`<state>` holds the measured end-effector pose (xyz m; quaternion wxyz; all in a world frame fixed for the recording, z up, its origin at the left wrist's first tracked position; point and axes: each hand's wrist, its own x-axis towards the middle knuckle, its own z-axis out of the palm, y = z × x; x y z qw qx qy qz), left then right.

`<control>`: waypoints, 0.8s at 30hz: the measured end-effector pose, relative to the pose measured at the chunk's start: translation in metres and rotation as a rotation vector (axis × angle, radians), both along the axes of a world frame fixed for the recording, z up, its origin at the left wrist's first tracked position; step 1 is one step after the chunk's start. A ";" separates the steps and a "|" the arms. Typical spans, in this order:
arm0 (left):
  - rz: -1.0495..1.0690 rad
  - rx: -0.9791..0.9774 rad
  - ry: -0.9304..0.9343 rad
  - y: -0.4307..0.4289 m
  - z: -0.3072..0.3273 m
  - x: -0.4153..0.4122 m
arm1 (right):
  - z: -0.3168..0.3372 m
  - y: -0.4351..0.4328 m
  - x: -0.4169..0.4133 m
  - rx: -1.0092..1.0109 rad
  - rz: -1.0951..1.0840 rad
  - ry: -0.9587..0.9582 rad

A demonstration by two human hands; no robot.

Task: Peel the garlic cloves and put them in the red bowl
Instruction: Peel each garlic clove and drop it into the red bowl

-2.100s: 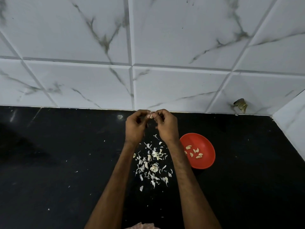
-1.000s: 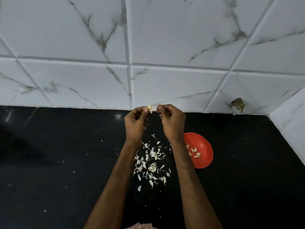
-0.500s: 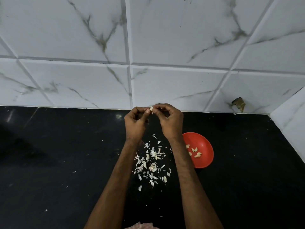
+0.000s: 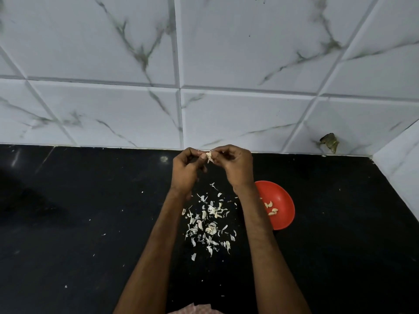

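My left hand (image 4: 187, 169) and my right hand (image 4: 235, 165) meet above the black counter, near the wall. Both pinch one small pale garlic clove (image 4: 209, 155) between their fingertips, with a strip of skin hanging from it. Below the hands a scatter of white garlic skins and some cloves (image 4: 209, 225) lies on the counter between my forearms. The red bowl (image 4: 282, 205) stands to the right of my right forearm, which hides its left edge. Several peeled cloves (image 4: 271, 208) lie inside it.
A white marble-patterned tiled wall (image 4: 204, 64) rises behind the black counter (image 4: 79, 223) and turns a corner at the right. A small dark object (image 4: 330, 141) sticks to the wall low at the right. Tiny skin flecks dot the counter.
A second ago my hands were slightly apart, the left holding the clove. They have come together again on the clove. The bowl and the pile have not moved.
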<state>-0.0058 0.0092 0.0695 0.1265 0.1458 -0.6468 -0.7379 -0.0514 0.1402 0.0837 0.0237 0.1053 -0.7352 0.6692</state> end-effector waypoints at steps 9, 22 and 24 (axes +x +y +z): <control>0.047 -0.089 -0.025 0.003 -0.009 -0.006 | -0.003 0.005 -0.003 0.136 -0.097 0.119; -0.051 -0.492 -0.180 0.013 -0.084 0.000 | -0.012 0.029 -0.001 -0.359 -0.023 -0.235; -0.069 -0.495 -0.179 0.015 -0.091 0.000 | -0.015 0.033 0.002 -0.465 -0.005 -0.319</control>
